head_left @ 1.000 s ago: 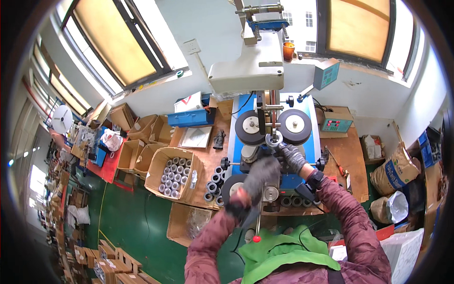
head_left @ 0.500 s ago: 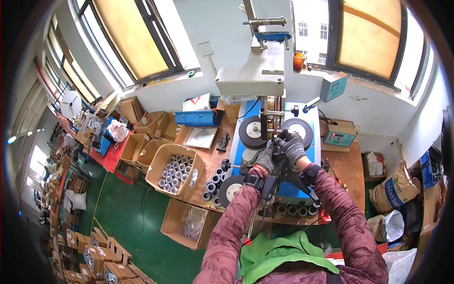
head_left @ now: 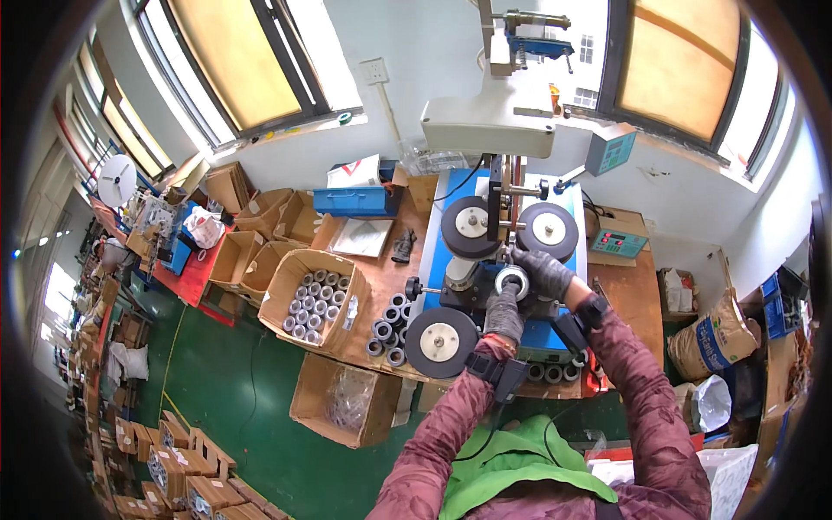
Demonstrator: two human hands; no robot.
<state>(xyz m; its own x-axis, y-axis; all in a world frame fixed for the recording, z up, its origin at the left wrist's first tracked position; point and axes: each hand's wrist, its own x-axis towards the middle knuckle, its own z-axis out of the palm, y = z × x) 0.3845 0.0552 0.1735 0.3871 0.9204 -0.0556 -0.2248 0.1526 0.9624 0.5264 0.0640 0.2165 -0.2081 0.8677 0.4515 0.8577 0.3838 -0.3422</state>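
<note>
My gloved left hand [head_left: 504,317] is closed on a silver-rimmed ring [head_left: 500,279] at the middle of a bench machine, its fingers reaching over the ring's near side and into the opening. Just right of the ring, my gloved right hand [head_left: 544,272] has its fingers bent together near the machine's centre post; whatever lies between its fingertips is hidden. Around the hands sit dark wheels with pale hubs: a back left wheel [head_left: 460,240], a back right wheel [head_left: 562,220] and a front left wheel [head_left: 418,341].
Left of the machine, several grey rings [head_left: 383,329] lie on the wooden bench. A cardboard box [head_left: 354,314] holds more. Behind stand a blue toolbox [head_left: 351,203] and a dark glove [head_left: 403,247]. A control box [head_left: 620,246] is at right. An open carton [head_left: 381,414] sits below the bench.
The silver-rimmed ring now shows at my left fingers. My left hand has shifted right and slightly down; my right hand has dropped slightly and turned. The whole view has shifted a little.
</note>
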